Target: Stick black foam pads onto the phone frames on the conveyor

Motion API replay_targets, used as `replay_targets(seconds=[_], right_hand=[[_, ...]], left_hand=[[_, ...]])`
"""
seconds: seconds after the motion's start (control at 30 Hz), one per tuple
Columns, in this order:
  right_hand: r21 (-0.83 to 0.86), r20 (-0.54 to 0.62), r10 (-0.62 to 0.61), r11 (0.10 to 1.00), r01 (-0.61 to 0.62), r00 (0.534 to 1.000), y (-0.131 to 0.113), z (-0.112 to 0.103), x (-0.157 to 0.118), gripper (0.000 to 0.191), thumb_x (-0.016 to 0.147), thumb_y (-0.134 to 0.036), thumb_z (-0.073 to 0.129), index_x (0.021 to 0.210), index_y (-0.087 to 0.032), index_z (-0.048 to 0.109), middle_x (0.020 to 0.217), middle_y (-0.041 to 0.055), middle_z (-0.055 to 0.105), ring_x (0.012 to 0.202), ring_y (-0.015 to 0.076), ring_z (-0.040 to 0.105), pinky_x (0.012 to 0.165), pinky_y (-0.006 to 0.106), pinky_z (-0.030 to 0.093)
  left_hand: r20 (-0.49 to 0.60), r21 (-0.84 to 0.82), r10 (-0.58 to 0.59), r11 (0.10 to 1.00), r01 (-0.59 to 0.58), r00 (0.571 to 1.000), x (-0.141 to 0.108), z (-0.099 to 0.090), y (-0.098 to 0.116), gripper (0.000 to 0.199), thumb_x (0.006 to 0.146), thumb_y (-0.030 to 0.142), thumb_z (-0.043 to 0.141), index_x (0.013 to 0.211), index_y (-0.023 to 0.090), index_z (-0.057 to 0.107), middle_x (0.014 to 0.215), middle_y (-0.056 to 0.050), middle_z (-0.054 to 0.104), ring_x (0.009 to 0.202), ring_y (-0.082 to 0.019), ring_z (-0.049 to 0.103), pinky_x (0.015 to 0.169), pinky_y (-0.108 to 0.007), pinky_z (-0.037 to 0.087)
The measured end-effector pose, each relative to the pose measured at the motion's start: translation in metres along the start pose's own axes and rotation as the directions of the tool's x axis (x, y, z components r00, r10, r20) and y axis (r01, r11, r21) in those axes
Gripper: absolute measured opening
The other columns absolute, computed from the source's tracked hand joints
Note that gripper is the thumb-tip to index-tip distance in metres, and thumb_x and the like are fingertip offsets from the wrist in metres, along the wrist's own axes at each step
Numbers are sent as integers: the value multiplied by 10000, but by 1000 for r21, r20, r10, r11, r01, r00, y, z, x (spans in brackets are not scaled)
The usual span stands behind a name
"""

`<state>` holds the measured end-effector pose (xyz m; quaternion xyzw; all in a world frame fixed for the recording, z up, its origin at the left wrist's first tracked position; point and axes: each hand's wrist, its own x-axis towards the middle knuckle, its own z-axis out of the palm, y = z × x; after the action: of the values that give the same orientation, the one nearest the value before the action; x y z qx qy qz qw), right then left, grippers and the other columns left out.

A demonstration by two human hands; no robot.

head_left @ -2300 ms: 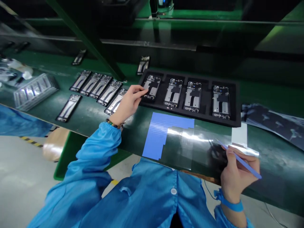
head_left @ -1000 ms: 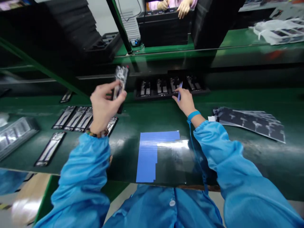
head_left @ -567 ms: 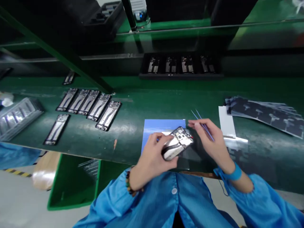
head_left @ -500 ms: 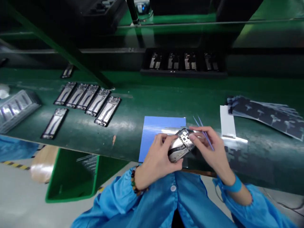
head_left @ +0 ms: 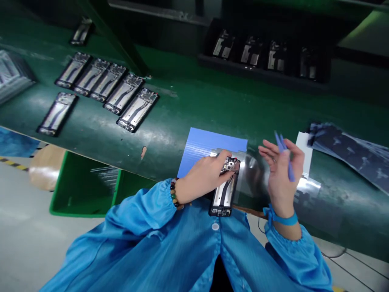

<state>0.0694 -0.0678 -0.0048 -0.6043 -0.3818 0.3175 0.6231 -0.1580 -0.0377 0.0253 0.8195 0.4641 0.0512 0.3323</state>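
My left hand (head_left: 208,175) grips an opened phone body (head_left: 223,194) near its top end, thumb and fingers across its circuit board. The phone's silver interior with a dark ribbon cable faces up, close to the table's front edge. Beneath and behind it lies a blue mat (head_left: 212,140). To the right, my right hand (head_left: 284,174) is raised, apart from the phone. It holds purple tweezers (head_left: 285,156) between thumb and index finger, tips pointing away from me. The other fingers of that hand are stretched out.
Several opened phone bodies (head_left: 136,109) lie in a row on the left of the green table. A dark tray (head_left: 261,71) with phone parts stands at the back. Dark printed sheets (head_left: 352,150) and a white card (head_left: 304,152) lie right. A green bin (head_left: 82,184) stands below the front edge.
The phone has turned more upright in view and come down near the table edge, with my left hand now over its top. My right hand has moved right, away from it, with the tweezers.
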Motion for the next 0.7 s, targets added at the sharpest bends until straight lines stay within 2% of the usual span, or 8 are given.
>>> replay_targets(seconds=[0.1,0.17,0.27,0.33,0.4,0.5,0.63,0.7], right_hand=[[-49,-40,57,997,-58,998,6,-1,2,390,1051,-557,768,1259,-227,770,1034,40,858,951,204,844,1034,461,693],[-125,-34,60,990,-64,998,8,0,0,397,1019,-562,808,1208,-213,818,1041,56,861,944,204,835,1014,448,697],[-220,-17,36,975,-39,999,8,1,-4,396,980,-569,846,1131,-203,837,1137,99,863,1044,241,842,1038,464,688],[-233,-46,23,972,-33,999,9,2,-5,406,939,-570,886,1086,-202,795,1107,95,858,1043,262,854,1055,492,683],[-235,-87,18,971,-38,996,11,4,-5,443,873,-560,950,1033,-222,712,1037,63,847,1013,264,861,1112,520,658],[-252,-89,38,966,-59,995,14,7,-3,500,829,-562,985,985,-256,621,957,26,832,980,246,861,1215,539,597],[-258,-73,86,961,-102,994,16,7,1,516,810,-576,991,995,-261,626,965,20,818,941,244,860,1074,484,671],[-229,-85,96,967,-113,992,15,4,-2,508,811,-553,996,992,-261,622,955,16,819,943,250,862,1071,498,674]], left_hand=[[8,287,34,957,-35,999,6,-5,0,518,1077,550,758,1389,156,636,853,-72,779,804,-303,793,651,-333,482],[11,395,185,902,-174,983,12,-8,-5,490,1044,570,800,1280,154,692,958,-98,794,926,-306,788,711,-352,502],[38,457,490,766,-451,871,22,-10,-19,432,1053,519,803,1256,144,732,1262,-129,796,1172,-305,730,909,-400,532],[44,455,604,697,-554,796,26,-8,-28,428,1088,486,762,1337,139,729,1353,-113,789,1213,-284,698,993,-416,515],[34,438,643,679,-589,765,28,-4,-34,443,1108,471,735,1393,133,720,1375,-94,795,1222,-270,684,1024,-417,500],[17,425,646,686,-591,763,27,0,-37,457,1121,463,713,1434,130,714,1398,-83,796,1238,-269,675,1036,-416,488],[19,414,629,703,-579,777,26,0,-37,452,1130,458,695,1462,151,713,1429,-83,792,1249,-268,667,1040,-422,485],[10,396,627,713,-579,779,26,-2,-39,454,1130,474,691,1468,171,715,1452,-83,786,1277,-276,661,1041,-433,480]])
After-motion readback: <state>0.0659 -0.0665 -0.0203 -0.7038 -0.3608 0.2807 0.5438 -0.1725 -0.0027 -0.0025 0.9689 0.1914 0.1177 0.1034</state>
